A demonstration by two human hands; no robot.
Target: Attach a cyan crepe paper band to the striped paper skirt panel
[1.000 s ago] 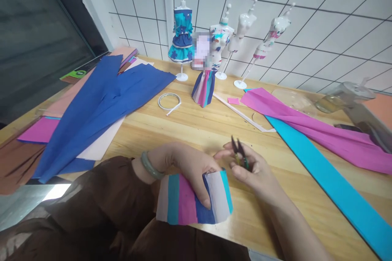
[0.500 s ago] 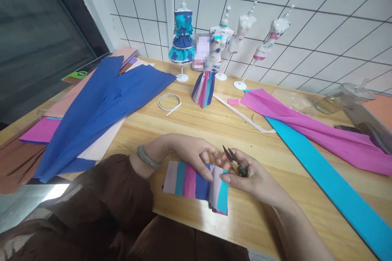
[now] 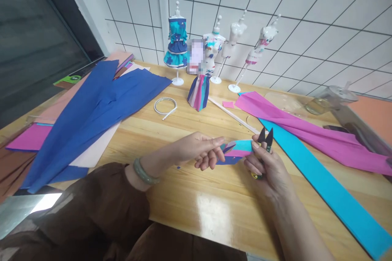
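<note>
Raised over the near part of the table is a striped strip of crepe paper [image 3: 239, 153], with turquoise, pink and blue bands showing. My left hand [image 3: 200, 149], a green bangle at its wrist, closes on the strip's left end, with the thumb stretched along the top. At the other end, my right hand [image 3: 271, 167] pinches the paper between thumb and fingers. That same hand also carries small dark-bladed scissors [image 3: 269, 138], blades parted and pointing up, away from the paper. Part of their handles is hidden in the palm.
Blue crepe paper [image 3: 101, 102] lies left; a pink sheet [image 3: 290, 122] and a turquoise strip [image 3: 321, 179] lie right. A tape roll [image 3: 165, 106] and striped skirt [image 3: 199, 94] sit mid-table. Mini mannequins, including a dressed one [image 3: 177, 49], stand along the tiled wall. A glass jug [image 3: 330, 98] lies far right.
The striped paper has been lifted off the tabletop and turned, so different bands show. My right hand has moved right and up, swinging the scissors upright. The view has shifted slightly.
</note>
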